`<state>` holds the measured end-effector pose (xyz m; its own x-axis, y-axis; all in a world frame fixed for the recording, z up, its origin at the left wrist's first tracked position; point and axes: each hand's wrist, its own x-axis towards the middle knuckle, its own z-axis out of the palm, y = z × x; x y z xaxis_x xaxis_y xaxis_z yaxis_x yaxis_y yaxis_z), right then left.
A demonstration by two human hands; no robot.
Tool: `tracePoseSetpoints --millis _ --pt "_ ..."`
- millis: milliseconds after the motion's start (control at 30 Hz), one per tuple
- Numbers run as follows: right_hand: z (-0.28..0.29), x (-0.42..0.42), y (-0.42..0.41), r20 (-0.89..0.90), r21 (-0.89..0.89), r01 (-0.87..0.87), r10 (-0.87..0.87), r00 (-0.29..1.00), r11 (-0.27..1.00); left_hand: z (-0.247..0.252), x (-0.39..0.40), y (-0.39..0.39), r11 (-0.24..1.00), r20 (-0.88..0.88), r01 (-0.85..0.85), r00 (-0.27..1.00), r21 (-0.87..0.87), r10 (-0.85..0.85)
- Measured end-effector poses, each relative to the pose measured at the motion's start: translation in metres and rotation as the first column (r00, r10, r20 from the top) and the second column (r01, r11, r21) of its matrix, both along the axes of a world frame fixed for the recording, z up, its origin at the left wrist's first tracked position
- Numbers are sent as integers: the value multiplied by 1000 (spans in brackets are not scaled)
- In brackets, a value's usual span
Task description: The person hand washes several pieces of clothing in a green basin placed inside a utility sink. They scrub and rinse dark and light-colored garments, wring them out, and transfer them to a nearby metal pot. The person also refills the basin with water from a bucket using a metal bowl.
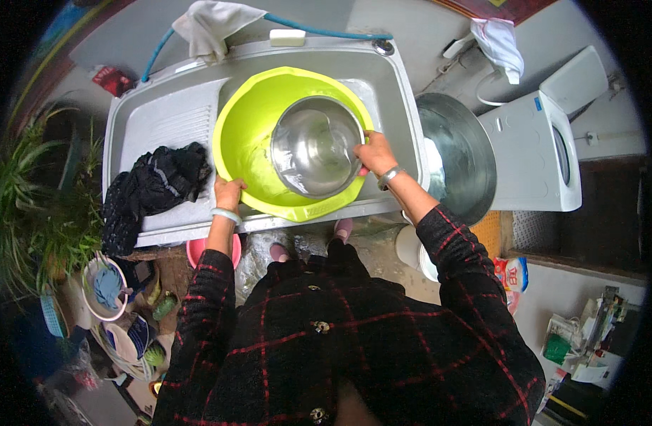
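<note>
A lime-green plastic basin [246, 122] stands in the bowl of a grey laundry sink [411, 149]. Over its right half is a stainless steel bowl [318, 149] with some clear liquid in it. My right hand [376, 154] grips the steel bowl's right rim, close to the basin's edge. At the basin's lower left, my left hand [229, 193] holds the rim with the thumb on the inner side. Wet dark clothing [166, 181] lies bunched on the ribbed washboard [182, 125] to the left, partly hanging over the sink's front edge.
A large metal tub [464, 160] of water stands right of the sink, beside a white washing machine [533, 154]. A pink basin [197, 253] sits below the front edge. Potted plants [44, 202] crowd the left; a blue hose [326, 29] runs behind.
</note>
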<state>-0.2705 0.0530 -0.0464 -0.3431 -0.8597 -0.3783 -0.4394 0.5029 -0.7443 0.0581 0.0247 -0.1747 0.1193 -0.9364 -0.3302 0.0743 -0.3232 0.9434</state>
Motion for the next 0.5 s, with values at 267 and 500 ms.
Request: tracePoseSetpoints --millis 267,500 --pt "16 8 0 -114 -107 -56 44 993 993 -6 1 -3 999 -13 12 1000 39 -12" --pt "1 8 1 -376 -209 -192 102 921 959 5 -2 -6 994 7 82 997 74 -83"
